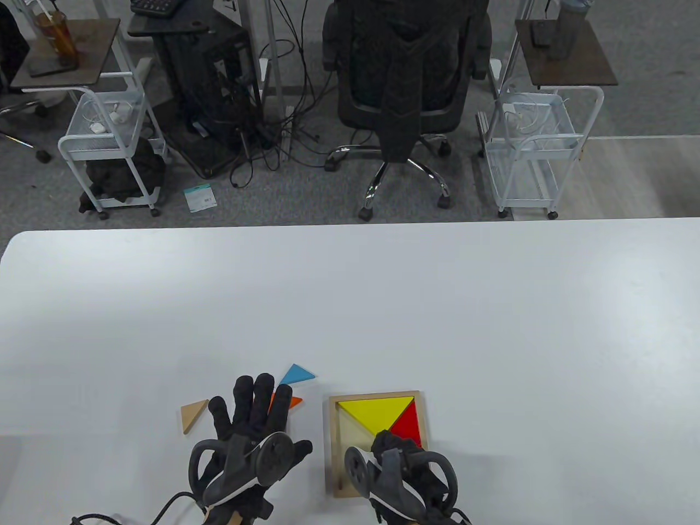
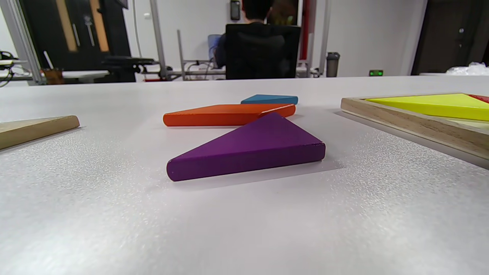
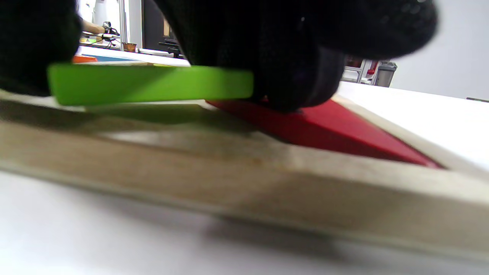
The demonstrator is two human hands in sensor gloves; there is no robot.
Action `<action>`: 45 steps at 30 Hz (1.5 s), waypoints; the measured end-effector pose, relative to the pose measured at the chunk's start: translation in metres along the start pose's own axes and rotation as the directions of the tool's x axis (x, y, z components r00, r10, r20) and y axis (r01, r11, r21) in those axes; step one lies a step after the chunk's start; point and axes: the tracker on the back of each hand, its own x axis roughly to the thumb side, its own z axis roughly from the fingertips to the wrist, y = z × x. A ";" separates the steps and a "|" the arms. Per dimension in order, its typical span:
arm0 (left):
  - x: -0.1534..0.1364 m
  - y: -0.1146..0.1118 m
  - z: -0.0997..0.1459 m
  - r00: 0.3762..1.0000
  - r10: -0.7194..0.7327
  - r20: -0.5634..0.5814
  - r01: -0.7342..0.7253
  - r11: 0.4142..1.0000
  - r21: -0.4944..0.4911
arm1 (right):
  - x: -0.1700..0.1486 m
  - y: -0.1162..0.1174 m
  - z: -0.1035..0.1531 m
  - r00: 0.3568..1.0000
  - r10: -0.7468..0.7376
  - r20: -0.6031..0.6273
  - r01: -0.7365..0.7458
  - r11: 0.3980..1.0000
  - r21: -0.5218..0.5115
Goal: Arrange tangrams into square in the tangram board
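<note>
The wooden tangram board (image 1: 334, 437) lies near the table's front edge, with a yellow triangle (image 1: 377, 411) and a red triangle (image 1: 409, 424) in it. My right hand (image 1: 395, 445) hovers over the board's near half and pinches a green piece (image 3: 149, 84) just above the board's floor, beside the red triangle (image 3: 324, 130). To the left of the board, my left hand (image 1: 257, 402) is stretched flat, fingers straight, over a purple triangle (image 2: 248, 147) and an orange piece (image 1: 296, 402). The purple triangle lies free on the table. A blue triangle (image 1: 298, 374) lies beyond the fingertips.
A plain wooden triangle (image 1: 193, 414) lies left of my left hand. The white table (image 1: 437, 306) stretches far beyond the pieces. Behind its far edge stand an office chair (image 1: 404, 82) and wire carts (image 1: 533, 147).
</note>
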 end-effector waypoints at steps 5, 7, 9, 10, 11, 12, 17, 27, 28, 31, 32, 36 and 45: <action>0.001 0.000 0.000 1.000 -0.002 -0.002 0.002 1.000 -0.003 | 0.001 0.000 0.002 1.000 0.025 0.010 -0.025 1.000 -0.010; 0.001 0.000 0.000 1.000 -0.003 -0.002 0.003 1.000 -0.005 | 0.002 0.001 0.003 0.999 0.033 0.015 -0.033 0.999 -0.008; 0.001 0.000 0.000 1.000 -0.004 -0.002 0.004 1.000 -0.007 | 0.001 0.000 0.002 0.999 0.042 0.012 -0.042 0.999 -0.012; 0.001 0.000 0.000 1.000 -0.005 -0.002 0.005 1.000 -0.008 | 0.000 0.000 0.001 0.998 0.056 0.007 -0.056 0.998 -0.008; 0.001 0.000 0.000 1.000 -0.005 -0.002 0.005 1.000 -0.008 | -0.001 0.000 0.001 0.998 0.061 0.006 -0.061 0.998 0.000; 0.001 0.000 0.000 1.000 -0.005 -0.001 0.005 1.000 -0.009 | -0.002 0.001 0.000 0.999 0.053 0.005 -0.053 0.999 0.010; 0.002 0.000 0.000 1.000 -0.005 0.001 0.005 1.000 -0.011 | -0.002 0.001 0.000 0.998 0.059 0.004 -0.059 0.998 0.017; 0.003 0.000 0.000 1.000 -0.010 0.003 0.010 1.000 -0.018 | -0.015 -0.005 0.000 0.997 0.067 -0.030 -0.066 0.997 0.039; 0.003 0.000 0.000 1.000 -0.011 0.002 0.011 1.000 -0.018 | -0.024 -0.011 -0.001 0.997 0.034 -0.062 -0.033 0.999 0.020; 0.003 0.000 0.000 1.000 -0.010 0.001 0.010 1.000 -0.018 | -0.055 -0.029 -0.005 0.982 -0.065 -0.175 0.062 0.998 -0.025; 0.003 0.000 0.000 1.000 -0.011 0.000 0.011 1.000 -0.017 | -0.071 -0.034 -0.007 0.969 -0.111 -0.222 0.107 0.994 -0.033; 0.003 -0.001 0.000 1.000 -0.014 -0.005 0.014 1.000 -0.019 | -0.121 -0.043 -0.007 0.909 -0.201 -0.367 0.191 0.980 -0.062; -0.001 -0.002 0.001 0.999 -0.021 -0.039 0.020 0.999 -0.031 | -0.170 -0.009 0.003 0.837 -0.321 -0.443 0.363 0.932 0.011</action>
